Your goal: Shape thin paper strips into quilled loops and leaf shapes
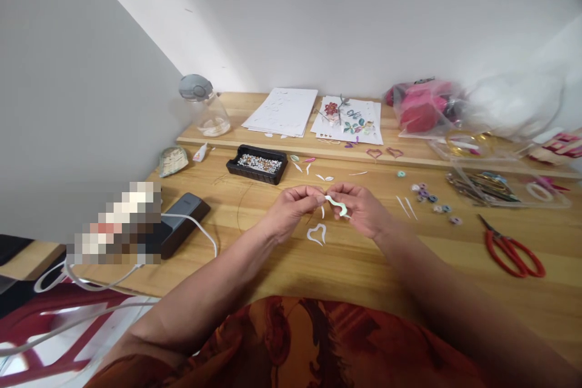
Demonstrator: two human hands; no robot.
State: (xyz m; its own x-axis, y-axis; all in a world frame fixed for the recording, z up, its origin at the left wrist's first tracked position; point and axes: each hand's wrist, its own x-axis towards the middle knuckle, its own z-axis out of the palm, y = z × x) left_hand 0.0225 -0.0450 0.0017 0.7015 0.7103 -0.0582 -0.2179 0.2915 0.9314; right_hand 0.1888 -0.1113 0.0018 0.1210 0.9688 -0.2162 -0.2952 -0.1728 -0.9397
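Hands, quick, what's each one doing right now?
Left hand: closed, fingertips pinching by one end of the pale curved strip.
Right hand: closed, fingers pinching that same strip.

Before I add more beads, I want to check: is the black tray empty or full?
Not empty: the black tray holds many small silvery and orange-brown beads, lying below its rim.

Your left hand (297,206) and right hand (357,209) pinch a curved pale-green strip (337,205) between them, above the wooden table (282,273), near a white heart-shaped outline (317,234).
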